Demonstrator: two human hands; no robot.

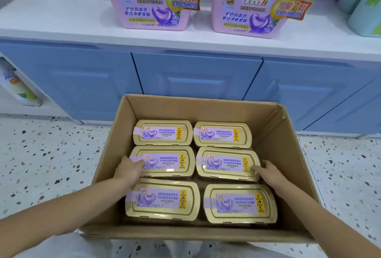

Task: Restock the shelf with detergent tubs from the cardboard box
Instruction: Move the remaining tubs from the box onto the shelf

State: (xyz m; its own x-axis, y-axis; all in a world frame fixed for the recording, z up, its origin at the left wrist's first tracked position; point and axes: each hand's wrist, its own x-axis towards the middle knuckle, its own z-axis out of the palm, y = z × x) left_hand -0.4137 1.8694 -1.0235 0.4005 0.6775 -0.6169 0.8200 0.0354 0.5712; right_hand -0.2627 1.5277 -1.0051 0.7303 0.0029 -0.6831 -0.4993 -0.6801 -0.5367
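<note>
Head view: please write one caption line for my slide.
Both hands, left hand and right hand, reach the middle tubs in the cardboard box.

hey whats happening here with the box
A person is reaching both bare hands into an open brown cardboard box on the speckled floor. It holds six gold-lidded detergent tubs in two columns. The left hand rests on the middle left tub; the right hand touches the middle right tub. Neither looks lifted yet. Two pink tubs already stand on the white shelf above.
</note>
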